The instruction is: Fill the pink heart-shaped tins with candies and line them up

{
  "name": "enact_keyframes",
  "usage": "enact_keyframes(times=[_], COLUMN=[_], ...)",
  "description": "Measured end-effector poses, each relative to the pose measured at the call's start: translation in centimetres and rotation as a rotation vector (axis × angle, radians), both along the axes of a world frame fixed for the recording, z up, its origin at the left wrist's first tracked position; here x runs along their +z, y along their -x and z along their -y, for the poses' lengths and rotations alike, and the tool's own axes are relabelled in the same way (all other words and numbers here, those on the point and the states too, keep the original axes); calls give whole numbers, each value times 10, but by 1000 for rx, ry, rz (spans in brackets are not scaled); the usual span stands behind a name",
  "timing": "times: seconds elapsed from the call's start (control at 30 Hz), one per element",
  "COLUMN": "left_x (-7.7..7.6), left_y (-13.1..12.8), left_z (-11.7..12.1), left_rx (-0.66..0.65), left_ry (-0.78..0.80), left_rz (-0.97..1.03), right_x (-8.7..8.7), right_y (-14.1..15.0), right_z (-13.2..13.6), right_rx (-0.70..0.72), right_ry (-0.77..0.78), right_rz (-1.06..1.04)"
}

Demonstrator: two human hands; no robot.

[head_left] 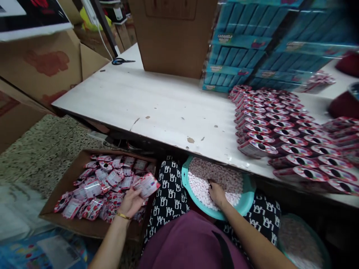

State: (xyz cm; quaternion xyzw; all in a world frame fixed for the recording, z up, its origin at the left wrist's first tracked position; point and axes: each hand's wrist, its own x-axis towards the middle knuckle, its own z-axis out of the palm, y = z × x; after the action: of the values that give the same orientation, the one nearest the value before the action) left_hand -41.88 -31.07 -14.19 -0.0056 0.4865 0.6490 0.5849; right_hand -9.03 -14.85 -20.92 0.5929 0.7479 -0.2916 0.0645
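Observation:
My left hand [131, 203] pinches a small red-and-white printed packet [147, 185] by its near edge. Below it a cardboard box [84, 229] on the floor holds a heap of similar packets [92, 188]. On my lap rests a turquoise basin [209, 213] full of small white and pale pink pieces that look like candies [196, 186]. My right hand [217, 194] reaches into these pieces, its fingers curled down and partly sunk among them. Whatever it grips there is hidden.
A white table [174, 112] runs across in front of me. Rows of standing packets [283, 130] cover its right side, before stacked blue boxes [235, 48]. A large cardboard carton [174, 41] and scissors [119, 61] are at the back. A second tub [303, 239] stands low at right.

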Motion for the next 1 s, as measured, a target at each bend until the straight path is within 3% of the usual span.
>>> enact_keyframes(times=[0.1,0.2,0.4,0.57,0.77,1.0], left_x=[39,50,31,24,20,11], left_y=[-40,-76,-129,-159,-170,-175], left_z=[-35,-71,-117,-133,-137,-141], left_rx=[-220,-444,-659,-761,-831,-781], left_ry=[-132,-168,-220,-260,-208,-264], left_rz=[-116,-400,-987,-1296,-1428,-1386], right_x=[7,35,114,165,190,196], right_y=[-13,-38,-70,-62,-44,-32], right_z=[-3,-8,-19,-23,-26,-27], right_rx=[20,61,126,292,483,595], right_ry=[8,4,-42,-115,-326,-454], right_rz=[-110,-230,-286,-54,221,243])
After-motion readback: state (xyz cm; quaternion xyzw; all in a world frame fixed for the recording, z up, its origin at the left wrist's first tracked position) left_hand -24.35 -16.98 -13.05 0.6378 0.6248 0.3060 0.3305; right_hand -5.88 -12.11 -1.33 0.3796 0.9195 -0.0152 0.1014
